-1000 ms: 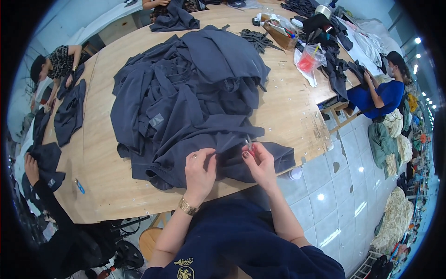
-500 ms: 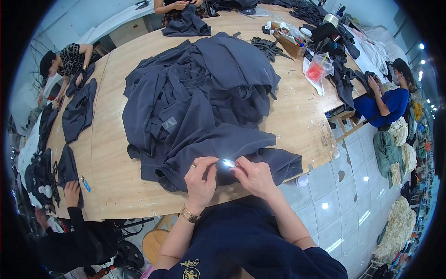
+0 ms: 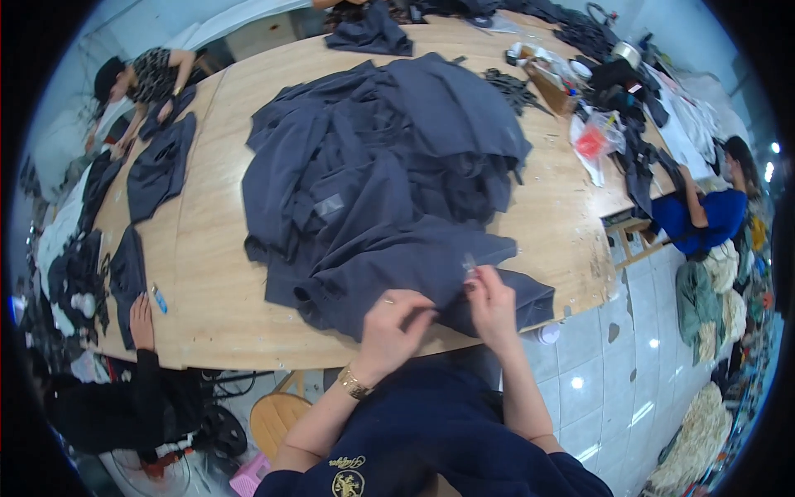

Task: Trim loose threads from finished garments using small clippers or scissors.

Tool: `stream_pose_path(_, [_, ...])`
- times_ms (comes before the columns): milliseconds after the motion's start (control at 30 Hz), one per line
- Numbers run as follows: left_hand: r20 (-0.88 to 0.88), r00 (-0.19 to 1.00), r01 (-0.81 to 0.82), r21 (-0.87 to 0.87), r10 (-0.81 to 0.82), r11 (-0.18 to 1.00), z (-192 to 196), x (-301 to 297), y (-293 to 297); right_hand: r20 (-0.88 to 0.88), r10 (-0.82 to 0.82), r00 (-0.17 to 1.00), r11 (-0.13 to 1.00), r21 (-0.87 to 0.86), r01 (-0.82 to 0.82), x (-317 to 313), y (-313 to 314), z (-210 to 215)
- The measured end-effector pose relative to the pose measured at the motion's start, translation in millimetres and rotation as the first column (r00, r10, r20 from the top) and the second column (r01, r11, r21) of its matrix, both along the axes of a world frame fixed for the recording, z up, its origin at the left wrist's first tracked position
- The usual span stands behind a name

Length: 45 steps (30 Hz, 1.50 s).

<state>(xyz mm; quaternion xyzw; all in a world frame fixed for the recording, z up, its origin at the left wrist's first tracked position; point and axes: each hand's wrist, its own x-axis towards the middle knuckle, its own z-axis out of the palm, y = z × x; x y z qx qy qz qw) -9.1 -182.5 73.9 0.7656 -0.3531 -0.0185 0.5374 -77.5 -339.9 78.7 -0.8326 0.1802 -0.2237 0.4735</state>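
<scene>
A large heap of dark grey garments (image 3: 373,166) lies on the wooden table before me. My right hand (image 3: 492,311) is at the heap's near right edge, fingertips pinched around a small clear, shiny piece (image 3: 470,267). Motion blur hides just what that piece is. My left hand (image 3: 392,327) hovers over the near edge of the cloth, thumb and fingers drawn together. Whatever sits between those fingertips, if anything, is too small to make out. A pale patch (image 3: 328,206) shows on the grey cloth farther in.
Grey cloth pieces (image 3: 163,166) and a blue cutter (image 3: 159,300) lie on the left, beside a co-worker's hand (image 3: 142,323). A box of odds and ends (image 3: 553,89) and a bag with a red drink (image 3: 593,142) are at far right. Below stands a wooden stool (image 3: 280,422).
My hands have come apart. The shiny piece, between both hands before, is now in my right hand, which has moved right. My left hand has shifted right and nearer me.
</scene>
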Motion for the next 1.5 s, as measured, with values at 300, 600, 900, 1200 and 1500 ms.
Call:
stream_pose_path(300, [-0.523,0.770,-0.502,-0.144,0.365,0.853,-54,2,63,0.048,0.059,0.997,0.932,0.354,-0.072,-3,-5,-14])
stream_pose_path(600, [-0.649,0.590,-0.415,0.266,0.481,0.870,-73,38,99,0.009,0.352,0.936,0.758,0.584,-0.290,18,43,-8])
stream_pose_path(900, [-0.853,0.381,-0.469,-0.511,-0.356,0.720,-4,4,62,0.072,0.348,0.935,0.845,0.409,-0.346,31,81,-3])
stream_pose_path(1200, [-0.768,0.480,-0.449,-0.630,-0.424,0.634,-15,-13,50,0.304,0.251,0.919,0.958,0.057,-0.280,36,72,-5])
stream_pose_path(1500, [-0.791,0.311,-0.480,-0.609,-0.527,0.632,-10,-12,41,0.116,0.387,0.915,0.702,0.606,-0.374,13,53,14])
